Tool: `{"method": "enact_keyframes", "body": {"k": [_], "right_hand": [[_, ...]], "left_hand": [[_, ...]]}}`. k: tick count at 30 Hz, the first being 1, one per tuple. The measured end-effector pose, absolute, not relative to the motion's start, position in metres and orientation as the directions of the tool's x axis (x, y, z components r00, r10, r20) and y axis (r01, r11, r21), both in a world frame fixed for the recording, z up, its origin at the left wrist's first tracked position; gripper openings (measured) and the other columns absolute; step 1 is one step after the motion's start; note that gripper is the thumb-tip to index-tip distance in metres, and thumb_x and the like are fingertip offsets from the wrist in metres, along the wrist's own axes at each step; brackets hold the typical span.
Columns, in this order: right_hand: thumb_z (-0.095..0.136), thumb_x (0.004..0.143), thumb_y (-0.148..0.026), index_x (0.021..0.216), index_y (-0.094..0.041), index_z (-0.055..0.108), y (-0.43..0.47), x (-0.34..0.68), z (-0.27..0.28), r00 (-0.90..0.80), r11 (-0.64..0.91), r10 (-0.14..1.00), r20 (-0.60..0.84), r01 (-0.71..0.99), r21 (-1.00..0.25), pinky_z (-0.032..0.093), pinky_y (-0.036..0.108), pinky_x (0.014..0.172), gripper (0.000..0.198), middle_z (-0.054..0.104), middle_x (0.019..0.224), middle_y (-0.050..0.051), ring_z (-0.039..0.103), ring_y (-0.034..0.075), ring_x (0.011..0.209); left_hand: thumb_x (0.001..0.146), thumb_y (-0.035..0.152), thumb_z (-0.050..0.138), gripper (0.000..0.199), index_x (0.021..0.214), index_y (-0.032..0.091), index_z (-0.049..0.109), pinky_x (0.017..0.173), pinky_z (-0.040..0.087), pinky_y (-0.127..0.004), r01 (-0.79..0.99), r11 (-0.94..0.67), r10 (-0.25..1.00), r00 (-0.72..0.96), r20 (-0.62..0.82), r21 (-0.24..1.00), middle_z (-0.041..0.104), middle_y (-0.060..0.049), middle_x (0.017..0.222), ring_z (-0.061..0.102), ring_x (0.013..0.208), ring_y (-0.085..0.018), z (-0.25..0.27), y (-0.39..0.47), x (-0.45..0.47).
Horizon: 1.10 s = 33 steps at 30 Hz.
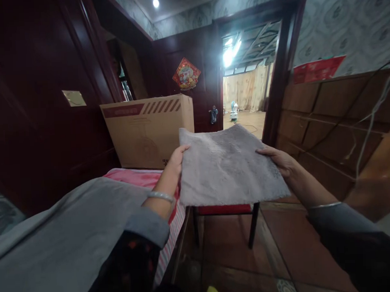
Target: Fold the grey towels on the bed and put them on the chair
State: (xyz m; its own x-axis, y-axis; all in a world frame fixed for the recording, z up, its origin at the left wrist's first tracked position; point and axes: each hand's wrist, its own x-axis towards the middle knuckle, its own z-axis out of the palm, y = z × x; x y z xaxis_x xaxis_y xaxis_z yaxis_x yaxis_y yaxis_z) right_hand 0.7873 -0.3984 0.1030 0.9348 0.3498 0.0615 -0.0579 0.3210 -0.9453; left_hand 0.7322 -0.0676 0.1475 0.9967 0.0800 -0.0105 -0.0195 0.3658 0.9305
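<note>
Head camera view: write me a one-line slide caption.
Left hand and right hand hold a gray fleecy cloth by opposite sides, a red seat showing below its edge.

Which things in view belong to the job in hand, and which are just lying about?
In the job:
Rectangular grey plush cloth, held at its sides by the left hand and right hand
Possibly the red-topped, dark-legged seat partly hidden by it

Lying about:
Large brown cardboard box
Plain grey blanket
</note>
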Motion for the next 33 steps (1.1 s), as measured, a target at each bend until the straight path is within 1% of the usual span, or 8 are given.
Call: {"method": "enact_keyframes", "body": {"k": [5,8,11,17,20,24,28,33], "right_hand": [[0.068,0.066,-0.014,0.118,-0.026,0.063,-0.440,0.834,0.065,0.990,0.149,0.131,0.046,0.026,-0.988,0.057,0.031,0.055,0.054,0.073,0.081,0.001,0.067,0.019,0.060],[0.072,0.063,-0.017,0.118,-0.027,0.063,-0.448,0.847,0.042,0.989,0.144,0.064,0.133,0.123,-0.982,0.058,0.027,0.062,0.056,0.074,0.093,0.001,0.069,0.018,0.072],[0.075,0.064,-0.022,0.126,-0.028,0.061,-0.450,0.857,0.030,0.982,0.091,-0.008,0.191,0.191,-0.977,0.058,0.026,0.069,0.063,0.073,0.103,0.001,0.069,0.018,0.082],[0.075,0.069,-0.039,0.128,-0.027,0.063,-0.456,0.873,0.023,0.937,-0.086,-0.005,0.348,0.346,-0.934,0.056,0.038,0.084,0.062,0.070,0.116,0.006,0.067,0.025,0.097],[0.075,0.069,-0.046,0.127,-0.024,0.065,-0.459,0.872,0.021,0.903,-0.184,-0.021,0.429,0.419,-0.889,0.053,0.039,0.086,0.063,0.070,0.113,0.008,0.064,0.026,0.100],[0.071,0.070,-0.050,0.125,-0.019,0.066,-0.455,0.861,0.023,0.890,-0.211,-0.090,0.447,0.421,-0.882,0.051,0.035,0.077,0.063,0.068,0.092,0.005,0.062,0.022,0.085],[0.065,0.072,-0.051,0.123,-0.013,0.068,-0.444,0.855,0.029,0.864,-0.265,-0.134,0.485,0.440,-0.858,0.045,0.033,0.066,0.064,0.058,0.069,0.000,0.052,0.018,0.067],[0.059,0.077,-0.051,0.122,-0.012,0.070,-0.442,0.858,0.029,0.849,-0.381,-0.124,0.513,0.437,-0.815,0.046,0.035,0.068,0.061,0.062,0.071,0.003,0.055,0.021,0.068]], "left_hand": [[0.062,0.026,0.084,0.024,0.077,0.014,0.070,0.070,0.055,-0.034,-0.051,0.140,0.225,0.974,0.018,0.989,0.070,-0.005,0.063,0.070,0.068,-0.023,0.112,-0.104,0.788],[0.056,0.024,0.086,0.024,0.063,0.015,0.064,0.062,0.051,-0.029,-0.060,0.118,0.260,0.965,0.028,0.991,0.065,-0.002,0.055,0.063,0.056,-0.017,0.092,-0.104,0.797],[0.055,0.023,0.085,0.025,0.060,0.016,0.062,0.058,0.048,-0.026,-0.068,0.100,0.275,0.961,0.038,0.993,0.064,-0.001,0.055,0.058,0.052,-0.014,0.087,-0.100,0.799],[0.058,0.021,0.082,0.021,0.059,0.016,0.062,0.051,0.041,-0.023,-0.050,0.020,0.308,0.951,0.041,0.999,0.056,0.002,0.048,0.052,0.049,-0.012,0.091,-0.096,0.796],[0.059,0.025,0.083,0.023,0.059,0.015,0.062,0.048,0.037,-0.021,-0.050,-0.016,0.327,0.943,0.052,0.999,0.054,0.003,0.048,0.049,0.047,-0.011,0.088,-0.095,0.795],[0.058,0.032,0.084,0.031,0.056,0.016,0.057,0.045,0.032,-0.021,-0.046,-0.060,0.353,0.934,0.064,0.997,0.051,0.004,0.047,0.044,0.045,-0.009,0.084,-0.092,0.796],[0.060,0.035,0.083,0.036,0.053,0.017,0.052,0.046,0.028,-0.020,-0.078,-0.130,0.408,0.905,0.125,0.989,0.047,0.006,0.047,0.041,0.046,-0.007,0.082,-0.090,0.800],[0.066,0.039,0.078,0.031,0.059,0.016,0.059,0.049,0.036,-0.024,-0.037,-0.243,0.403,0.905,0.135,0.969,0.053,0.003,0.053,0.047,0.047,-0.011,0.082,-0.081,0.796]]}}
